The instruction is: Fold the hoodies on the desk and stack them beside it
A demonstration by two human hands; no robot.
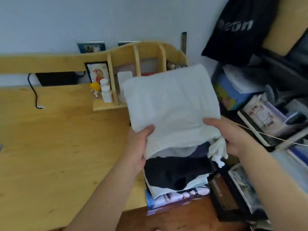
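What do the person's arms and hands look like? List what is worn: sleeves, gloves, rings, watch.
Both forearms are bare as far as the frame shows: no sleeves or cuffs in view. The left hand and right hand wear no gloves. No ring, watch, wristband or marking shows on either hand or wrist. Upper arms lie outside the frame, so any short sleeve there cannot be seen.
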